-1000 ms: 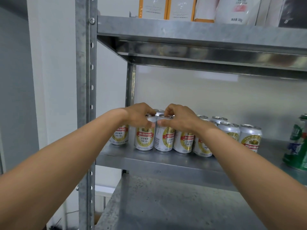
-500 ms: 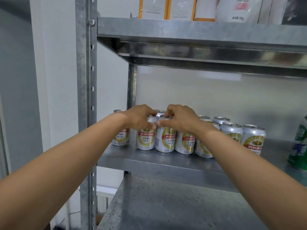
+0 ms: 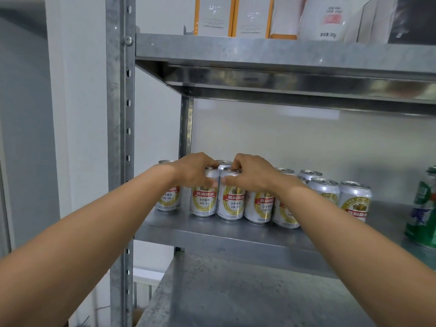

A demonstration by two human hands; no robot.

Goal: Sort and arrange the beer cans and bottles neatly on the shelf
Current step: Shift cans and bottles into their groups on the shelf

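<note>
Beer cans (image 3: pixel 259 206) in silver, with red and gold labels, stand upright on the middle shelf (image 3: pixel 207 241) of a metal rack, most of them in a front row and a few more behind it. From my screen I see the left hand (image 3: pixel 195 172) grasping the second can (image 3: pixel 204 201) from above, its fingers curled over the rim and the thumb on the front. The right hand (image 3: pixel 251 177) grasps the third can (image 3: pixel 232 204) in the same manner. These two cans stand just beside each other, and I cannot tell if they touch. The two thumbs come very near each other between them. The leftmost can (image 3: pixel 168 201) stands a little apart from the second, partly hidden behind the left forearm. On the right side the row goes behind the right forearm and ends with the last can (image 3: pixel 355 201). Well apart from it, at the right edge, is a green container (image 3: pixel 422 208), cut by the frame, and I cannot say if it is a can or a bottle. Above, the upper shelf (image 3: pixel 259 53) carries orange and white boxes (image 3: pixel 213 17) and a white pouch (image 3: pixel 328 17). The grey upright post (image 3: pixel 120 114) stands at the left, and the lower shelf (image 3: pixel 236 298) is below.
</note>
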